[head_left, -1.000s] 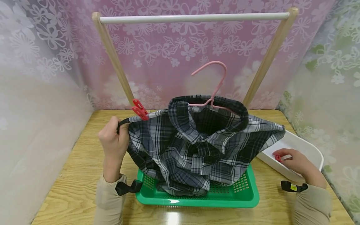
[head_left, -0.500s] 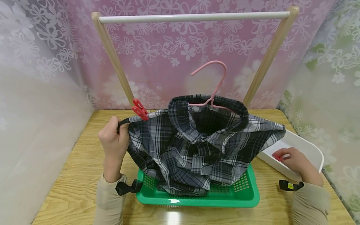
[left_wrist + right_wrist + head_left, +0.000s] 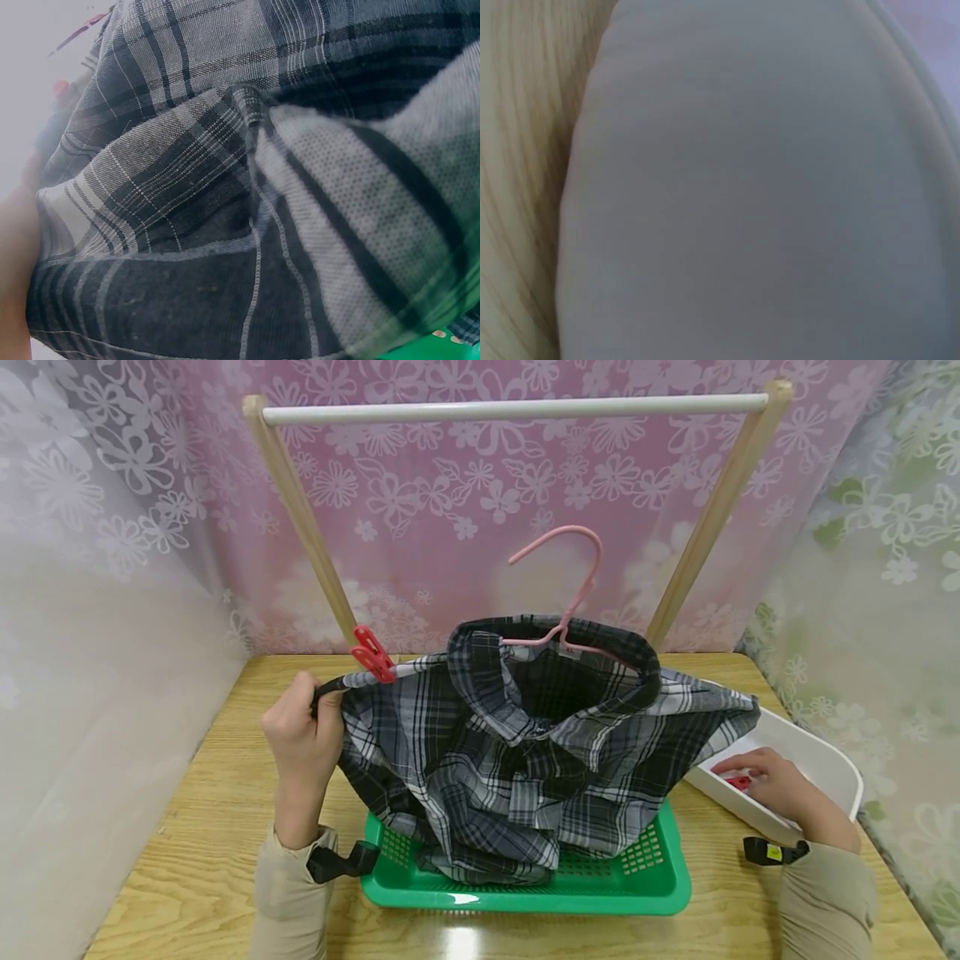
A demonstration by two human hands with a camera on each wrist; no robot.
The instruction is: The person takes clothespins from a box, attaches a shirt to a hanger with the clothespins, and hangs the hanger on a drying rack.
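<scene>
1. Firstly, the left shoulder of a black-and-white plaid shirt (image 3: 540,752) is gripped by the left hand (image 3: 300,739), its fingers curled round the cloth at the hanger's end.
2. Just beside that grip, a red clothespin (image 3: 371,653) is clipped on the shoulder seam.
3. Inside the white tray (image 3: 828,760) at the right, a second red clothespin (image 3: 738,782) is pinched by the right hand (image 3: 776,785).
4. The shirt is carried on a pink hanger (image 3: 566,593), its hem lying in the green basket (image 3: 652,881) on the wooden table (image 3: 202,810).
5. Farther back, a wooden drying rack (image 3: 517,408) is seen.
</scene>
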